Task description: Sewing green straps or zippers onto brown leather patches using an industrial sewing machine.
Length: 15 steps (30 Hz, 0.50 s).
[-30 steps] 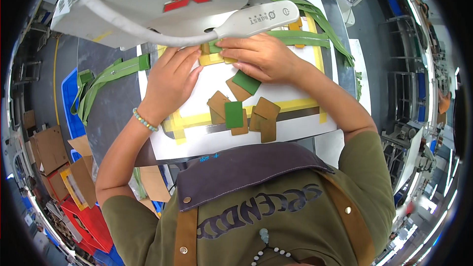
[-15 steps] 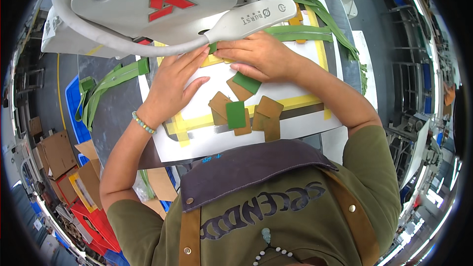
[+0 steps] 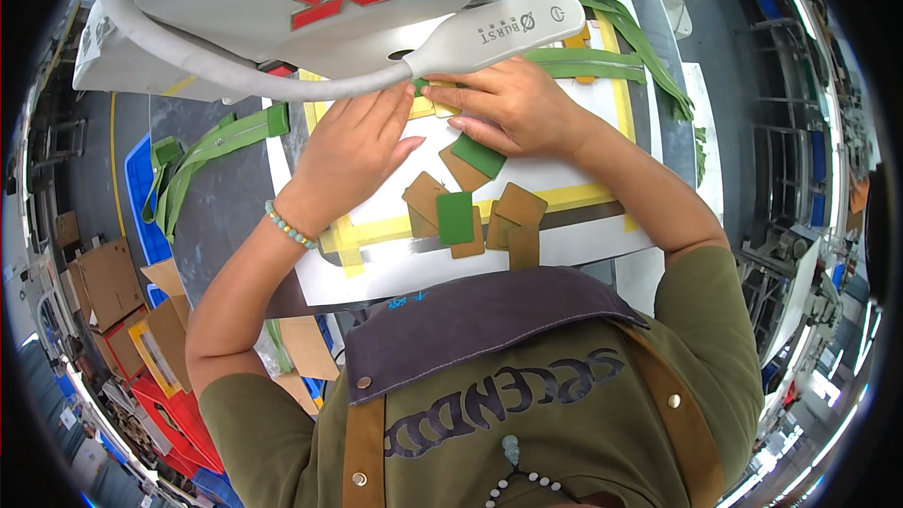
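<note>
My left hand (image 3: 350,155), with a beaded bracelet at its wrist, lies flat on the white work surface (image 3: 376,212). Its fingers stretch forward and the thumb stands apart. My right hand (image 3: 522,111) reaches in from the other side with fingers extended. Between the two sets of fingertips shows a small green piece (image 3: 419,87), beside a yellow edge; the lamp handle partly covers this spot. Nearest my right thumb, a green patch (image 3: 480,156) overlaps a brown one. Closer to my body lie another green patch (image 3: 456,218) and several brown patches (image 3: 519,204) with rounded corners.
A grey machine head (image 3: 301,9) overhangs the far side, with a white handle-shaped lamp (image 3: 508,30) and thick cable (image 3: 235,80) in front. Green zippered strips (image 3: 221,150) lie left, more strips (image 3: 593,64) right. Yellow tape (image 3: 574,195) borders the work surface. Cardboard boxes (image 3: 105,284) stand lower left.
My left hand has drawn slightly back toward me and to the right, its fingertips a little lower. My right hand stays almost in place. The whole view has shifted slightly.
</note>
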Each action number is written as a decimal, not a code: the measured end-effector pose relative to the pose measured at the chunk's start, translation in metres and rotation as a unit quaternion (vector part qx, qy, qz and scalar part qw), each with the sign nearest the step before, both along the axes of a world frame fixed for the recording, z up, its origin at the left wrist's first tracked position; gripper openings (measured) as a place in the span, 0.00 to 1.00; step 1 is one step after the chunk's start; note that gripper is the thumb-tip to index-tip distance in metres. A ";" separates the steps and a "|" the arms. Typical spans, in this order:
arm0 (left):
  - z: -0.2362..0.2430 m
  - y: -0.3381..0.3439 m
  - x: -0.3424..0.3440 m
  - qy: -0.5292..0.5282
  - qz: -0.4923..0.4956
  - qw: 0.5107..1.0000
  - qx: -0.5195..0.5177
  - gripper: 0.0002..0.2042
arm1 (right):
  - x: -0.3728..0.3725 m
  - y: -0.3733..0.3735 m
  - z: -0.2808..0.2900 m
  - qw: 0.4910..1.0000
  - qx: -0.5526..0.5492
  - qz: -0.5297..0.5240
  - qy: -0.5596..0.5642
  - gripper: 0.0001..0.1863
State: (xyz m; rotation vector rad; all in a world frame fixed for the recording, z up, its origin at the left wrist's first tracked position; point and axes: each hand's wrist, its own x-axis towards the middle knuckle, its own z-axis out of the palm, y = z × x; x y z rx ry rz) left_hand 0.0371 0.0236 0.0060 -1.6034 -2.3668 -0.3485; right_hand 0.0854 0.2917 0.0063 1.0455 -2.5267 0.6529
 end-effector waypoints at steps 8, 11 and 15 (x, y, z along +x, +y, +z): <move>-0.003 -0.002 -0.001 -0.044 0.004 0.998 0.042 0.27 | -0.002 -0.004 -0.001 1.000 0.004 -0.012 -0.020 0.19; -0.006 -0.008 -0.007 -0.076 -0.005 0.995 0.058 0.26 | -0.002 -0.004 -0.003 0.999 0.008 -0.013 -0.028 0.19; 0.005 -0.013 -0.018 -0.066 -0.068 0.995 0.024 0.24 | -0.002 -0.002 -0.004 0.999 0.004 -0.019 -0.044 0.19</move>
